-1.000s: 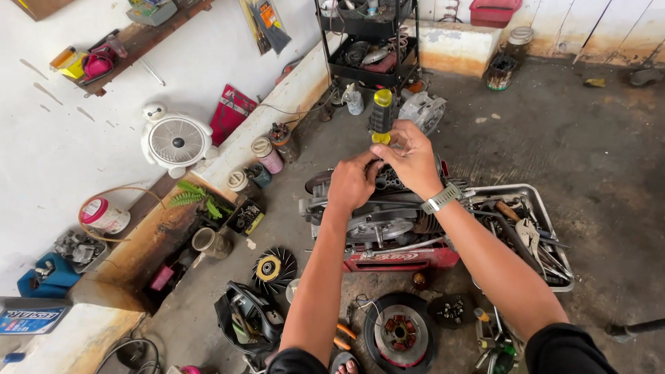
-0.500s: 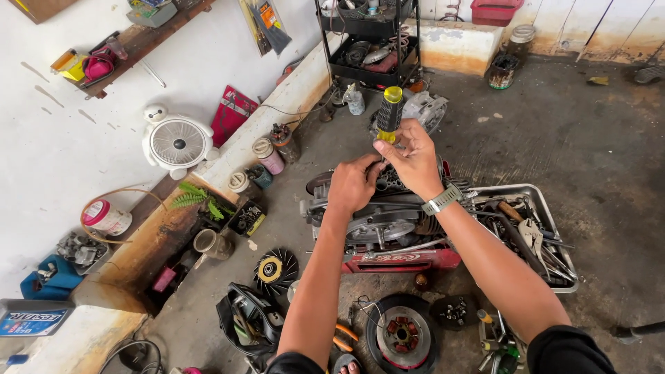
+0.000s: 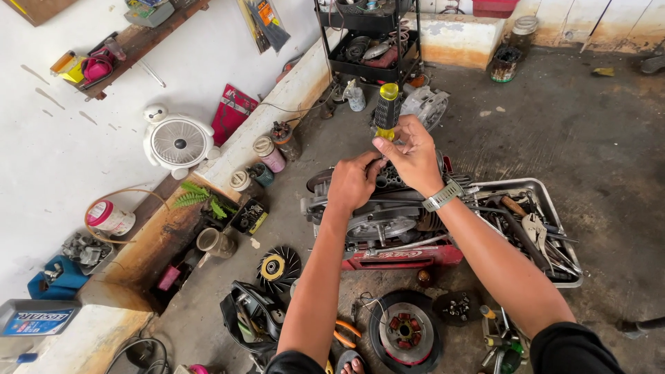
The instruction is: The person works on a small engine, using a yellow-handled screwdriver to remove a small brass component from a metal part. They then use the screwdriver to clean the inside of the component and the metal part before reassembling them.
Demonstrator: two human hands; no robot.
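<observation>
A screwdriver with a yellow and black handle (image 3: 386, 111) stands upright over a scooter engine (image 3: 388, 218) that rests on a red stand (image 3: 402, 257). My right hand (image 3: 413, 154), with a watch on the wrist, is shut on the lower part of the screwdriver handle. My left hand (image 3: 352, 183) is beside it with fingers curled on the engine top near the tool's shaft. The shaft and tip are hidden behind my hands.
A metal tray (image 3: 554, 208) of tools sits right of the engine. A clutch disc (image 3: 405, 331), a black fan part (image 3: 278, 266), pliers (image 3: 344, 332) and small parts lie on the concrete floor. A black cart (image 3: 367, 41), a white fan (image 3: 177, 142) and cans stand along the wall.
The screwdriver handle has risen a little and stands more upright above my right hand. Both hands stay over the engine top.
</observation>
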